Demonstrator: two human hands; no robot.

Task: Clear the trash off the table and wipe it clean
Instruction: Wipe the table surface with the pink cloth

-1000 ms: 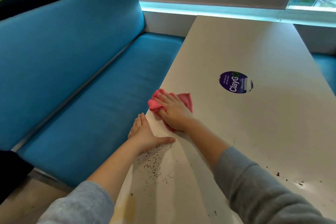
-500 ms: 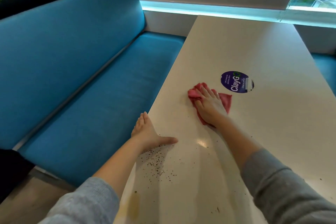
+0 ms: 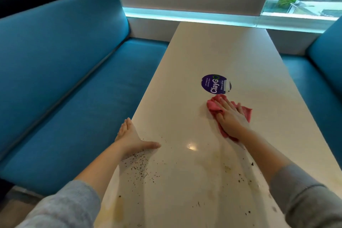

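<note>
Two hands were on the table [image 3: 212, 46]: your R hand [image 3: 231, 118] lay flat, fingers straight, pressing the pink cloth [image 3: 212, 107] onto the top just below the round purple sticker [image 3: 215, 83]. Your L hand [image 3: 129, 139] sat at the left edge w/ fingers straight and together, thumb spread on the surface, holding nothing. No wrappers or cups showed, so I'd judge the trash part done and the wipe step underway. Dark crumbs [image 3: 137, 164] lay scattered just by the L thumb, more specks [image 3: 240, 179] sat toward the right side, and a yellowish smear [image 3: 118, 209] marked the near left corner. Next move prob. called for dragging the cloth back over those patches w/ firm pressure, gathering crumbs toward the L hand, not onto the blue bench [image 3: 74, 89].
</note>
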